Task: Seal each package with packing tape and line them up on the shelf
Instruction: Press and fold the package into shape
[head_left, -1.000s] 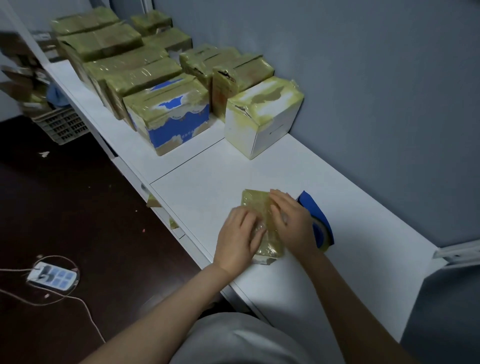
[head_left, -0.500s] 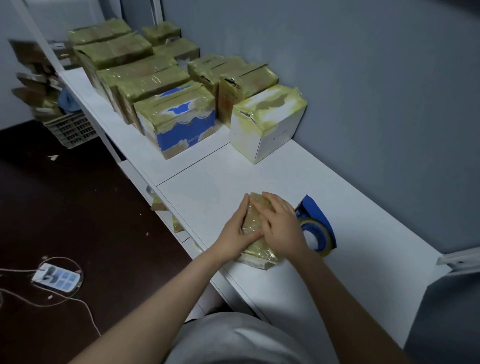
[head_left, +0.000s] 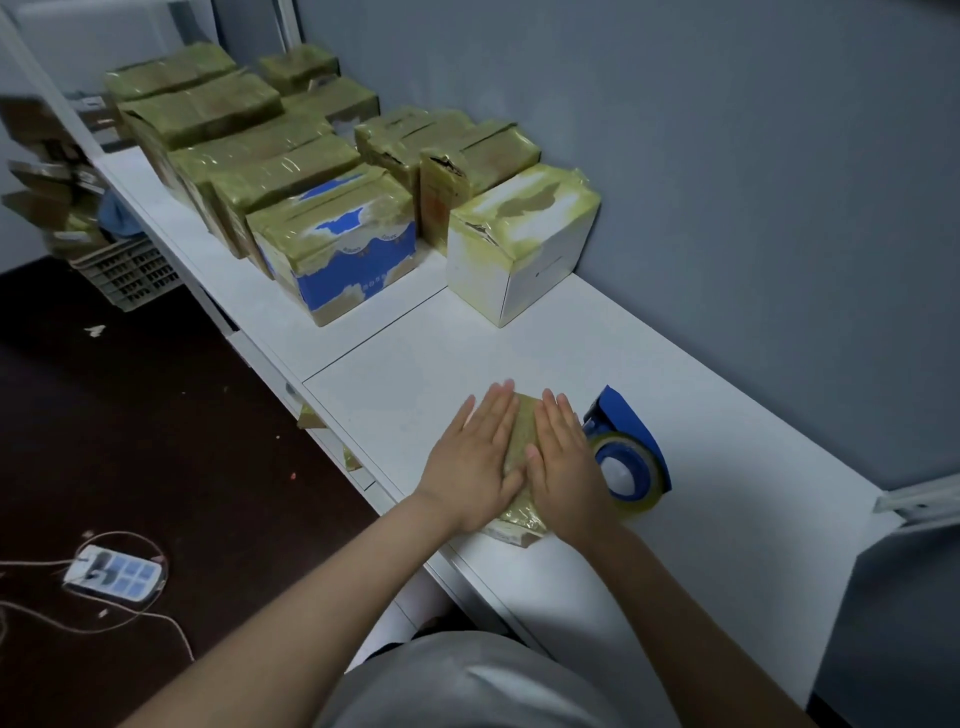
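Neither grip is closed: the left hand (head_left: 480, 457) and right hand (head_left: 563, 462) press flat, fingers straight, side by side on the small taped package (head_left: 523, 431) on the white shelf (head_left: 415, 384), just beside the blue tape dispenser (head_left: 631, 462); the writing on the blue box (head_left: 353, 273) is too small to read.

White shelf (head_left: 727, 447) against grey-blue wall (head_left: 727, 156), dark floor (head_left: 156, 441).

- 1 view only: head-worn, wide-angle, high above the white shelf (head_left: 727, 441).
- Looking forward and down, angled left along the shelf toward the grey wall (head_left: 727, 156).
- Close: arm's reach from the near edge.
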